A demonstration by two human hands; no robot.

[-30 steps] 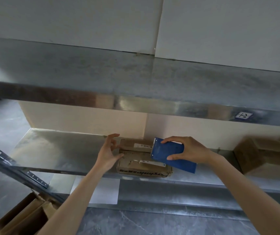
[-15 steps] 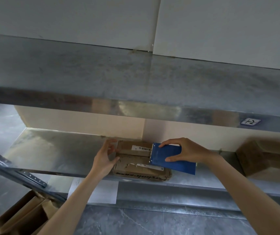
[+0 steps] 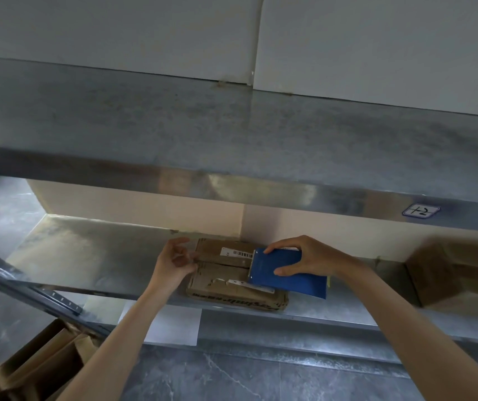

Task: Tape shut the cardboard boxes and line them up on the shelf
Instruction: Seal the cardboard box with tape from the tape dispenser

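Observation:
A flat, worn cardboard box (image 3: 217,272) with a barcode label lies on the lower metal shelf (image 3: 87,256), its two top flaps meeting in a seam. My left hand (image 3: 174,261) is at the box's left edge, fingers curled and pinching at the end of the seam. My right hand (image 3: 310,256) grips a blue tape dispenser (image 3: 284,273) and holds it flat over the right part of the box, covering that end. I cannot make out any tape.
An upper metal shelf (image 3: 232,134) overhangs the work area. A second brown box (image 3: 457,273) stands on the lower shelf to the right. Open cardboard boxes (image 3: 43,363) sit on the floor at bottom left, below a dark metal rail (image 3: 29,290). White paper (image 3: 171,325) lies below the shelf.
My left hand's fingers have gone from spread to curled against the box's left edge. My right hand has kept the blue dispenser over the box's right end, lowering it a little.

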